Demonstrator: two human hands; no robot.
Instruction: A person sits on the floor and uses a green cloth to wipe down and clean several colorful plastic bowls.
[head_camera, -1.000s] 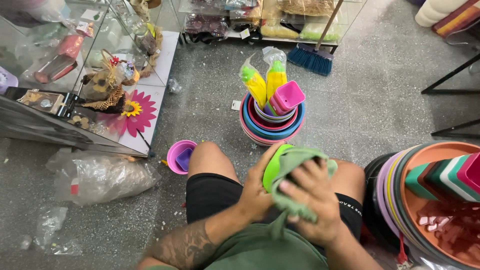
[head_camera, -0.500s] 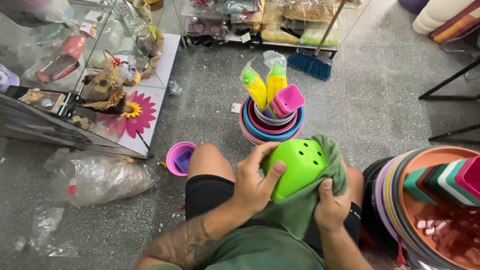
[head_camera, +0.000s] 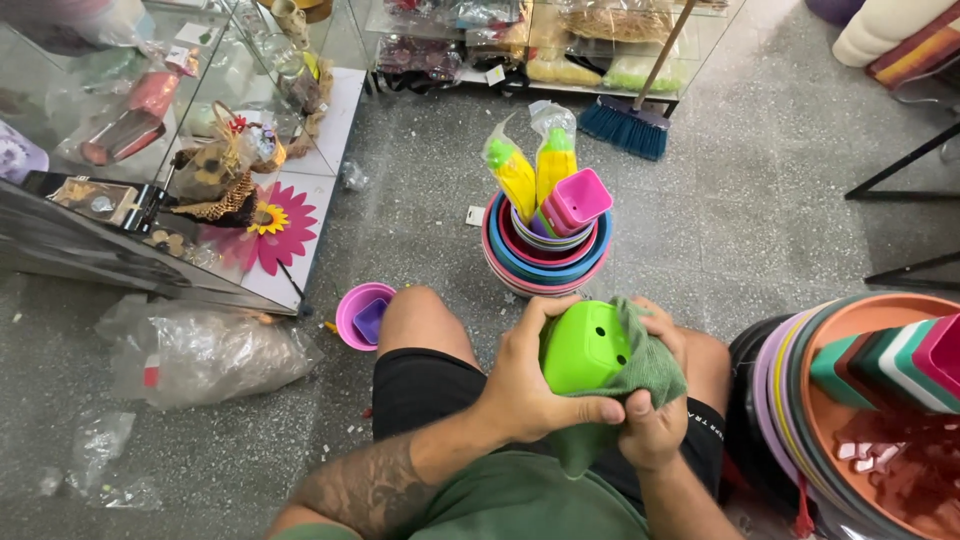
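The pot (head_camera: 588, 345) is bright lime green, and the cloth (head_camera: 655, 370) around it is a duller, greyer green. The stack of bowls (head_camera: 545, 250) shows rings of blue, pink, red and white, with a pink square pot (head_camera: 580, 197) on top and two yellow brushes (head_camera: 535, 170) with green ends. The small bowl (head_camera: 362, 313) is pink with a purple piece inside. The broom (head_camera: 625, 127) has blue bristles. The floor (head_camera: 750, 230) is speckled grey. The shorts (head_camera: 425, 390) are black. The flower (head_camera: 270, 228) is pink with a yellow centre.

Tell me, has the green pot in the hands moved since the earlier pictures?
Yes. The green pot has turned, holed base now up, and sits lower against the stack of bowls.
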